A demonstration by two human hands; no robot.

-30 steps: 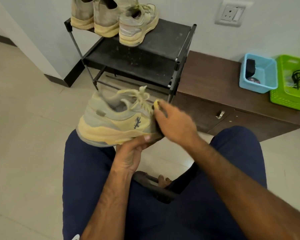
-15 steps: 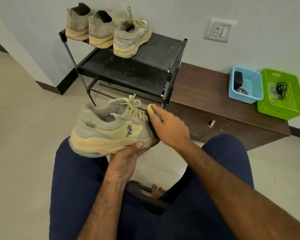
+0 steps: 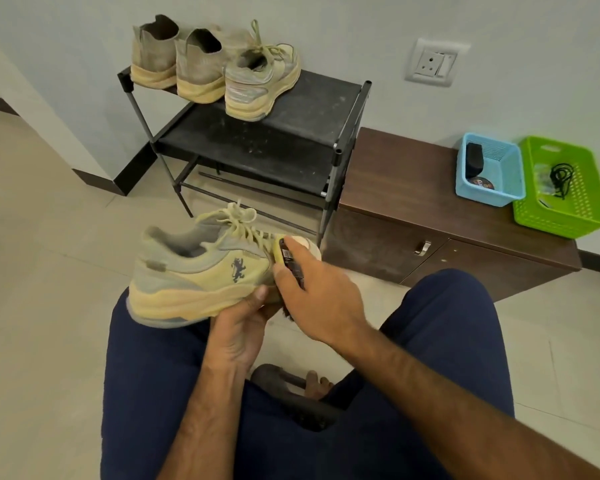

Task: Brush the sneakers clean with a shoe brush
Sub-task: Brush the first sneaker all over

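At the upper left of the frame a black shoe rack (image 3: 291, 147) stands by the wall. Three shoes sit on its top shelf, side by side. The two tan shoes (image 3: 198, 69) on the left show their heels. The third shoe (image 3: 257, 84) touches them and has loose laces.

Lower down, left of the middle, is the sneaker (image 3: 194, 282) being cleaned. It is pale yellow and grey, with a small dark animal on its side. It is held up in the air, above the person's knee in dark blue trousers (image 3: 146, 393). Its heel points to the left of the frame and its toe to the right.

The left hand (image 3: 239, 334) holds the sneaker from below. Its thumb lies on the side of the sole and its fingers are tucked under.

Just to the right, the shoe brush (image 3: 290, 259) sits against the front of the sneaker, by the laces. The right hand (image 3: 321, 299) grips it, with the fingers curled over its back.

At the bottom middle, a bare foot (image 3: 317, 384) shows between the legs.

A white wall socket (image 3: 433, 62) is at the upper right. Under it is a low brown cabinet (image 3: 413, 188). On its right end sit a blue basket (image 3: 489, 199) and a green basket (image 3: 561, 220), touching. The green one holds a black cord (image 3: 563, 178).
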